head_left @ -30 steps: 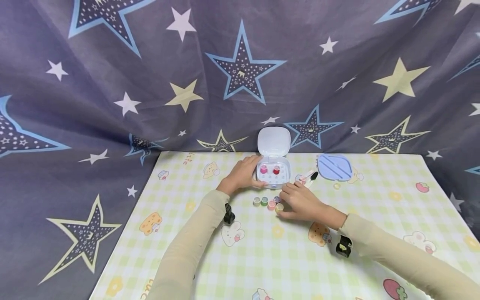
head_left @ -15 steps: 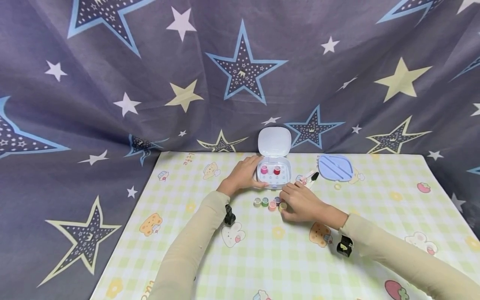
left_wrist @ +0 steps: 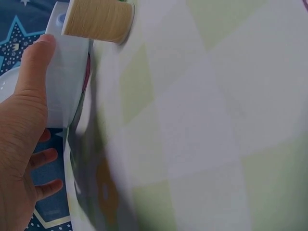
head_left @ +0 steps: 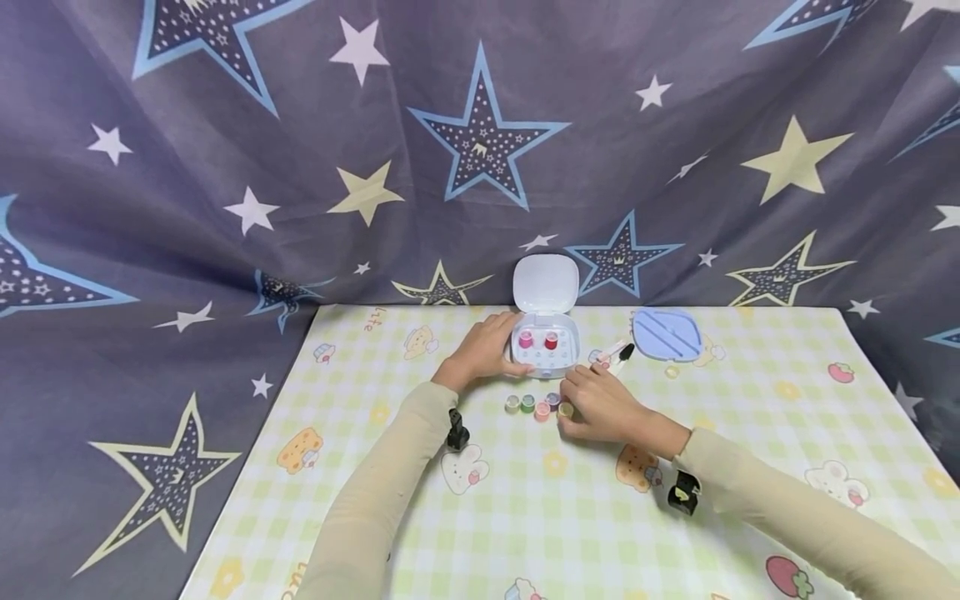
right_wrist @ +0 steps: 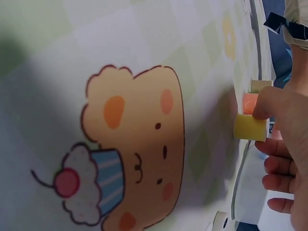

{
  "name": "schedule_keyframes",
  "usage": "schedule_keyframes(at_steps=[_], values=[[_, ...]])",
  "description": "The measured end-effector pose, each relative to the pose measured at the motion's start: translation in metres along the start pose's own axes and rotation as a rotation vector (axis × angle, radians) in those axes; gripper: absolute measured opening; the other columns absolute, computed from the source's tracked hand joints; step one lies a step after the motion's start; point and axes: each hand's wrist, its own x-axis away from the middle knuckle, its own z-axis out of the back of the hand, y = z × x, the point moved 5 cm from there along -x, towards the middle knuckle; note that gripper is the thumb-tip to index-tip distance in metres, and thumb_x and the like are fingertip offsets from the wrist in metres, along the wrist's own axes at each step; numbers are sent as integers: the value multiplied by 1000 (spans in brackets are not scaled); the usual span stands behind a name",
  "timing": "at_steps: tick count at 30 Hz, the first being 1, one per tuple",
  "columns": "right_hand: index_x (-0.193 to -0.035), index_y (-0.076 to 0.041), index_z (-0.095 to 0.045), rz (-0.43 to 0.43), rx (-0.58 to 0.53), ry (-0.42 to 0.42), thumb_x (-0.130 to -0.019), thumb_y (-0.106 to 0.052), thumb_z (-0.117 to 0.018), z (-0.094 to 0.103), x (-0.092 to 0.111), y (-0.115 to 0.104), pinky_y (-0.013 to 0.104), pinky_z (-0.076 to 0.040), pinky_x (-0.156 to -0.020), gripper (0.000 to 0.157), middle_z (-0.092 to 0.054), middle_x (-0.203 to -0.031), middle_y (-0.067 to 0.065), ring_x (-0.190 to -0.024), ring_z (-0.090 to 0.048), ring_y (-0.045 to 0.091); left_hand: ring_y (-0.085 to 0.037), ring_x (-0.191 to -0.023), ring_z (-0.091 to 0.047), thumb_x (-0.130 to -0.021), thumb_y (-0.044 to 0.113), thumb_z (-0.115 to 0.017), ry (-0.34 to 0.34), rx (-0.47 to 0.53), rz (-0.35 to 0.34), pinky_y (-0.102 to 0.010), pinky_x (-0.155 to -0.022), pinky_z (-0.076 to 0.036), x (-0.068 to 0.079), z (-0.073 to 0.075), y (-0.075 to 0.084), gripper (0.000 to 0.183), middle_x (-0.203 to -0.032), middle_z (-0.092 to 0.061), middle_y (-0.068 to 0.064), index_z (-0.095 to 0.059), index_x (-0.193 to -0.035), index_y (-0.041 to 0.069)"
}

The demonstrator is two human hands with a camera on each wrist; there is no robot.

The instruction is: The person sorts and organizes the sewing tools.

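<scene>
The right hand [head_left: 600,408] pinches a yellow pot [right_wrist: 250,127] on the counter [head_left: 525,517], just beside the pink pot [right_wrist: 250,102]. The left hand [head_left: 483,350] steadies the white case [head_left: 546,350], thumb along its side. A careless lift could knock neighbouring pots over.

Printed letters on the tablecloth [head_left: 525,517] near its far left corner, roughly "lite"; more at the near edge, unreadable.
</scene>
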Motion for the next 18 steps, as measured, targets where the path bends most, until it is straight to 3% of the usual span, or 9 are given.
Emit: schedule_keyframes(at_steps=[12, 18], values=[[-81, -14, -62, -15, -13, -19, -81, -35, -74, 2, 2, 3, 34, -38, -71, 24, -51, -77, -4, -74, -45, 16, -30, -134, -51, -75, 63, -82, 19, -35, -22, -48, -109, -46, -1, 3, 4, 109, -150, -50, -10, -36, -157, 9], [-81, -14, -62, -6, -20, -34, -82, -34, -73, 2, 1, 2, 32, -36, -70, 23, -50, -77, -5, -74, -45, 15, -28, -139, -46, -76, 68, -78, -16, -78, 18, -48, -112, -43, -1, -1, 0, 111, -155, -45, -8, -31, -160, 11]])
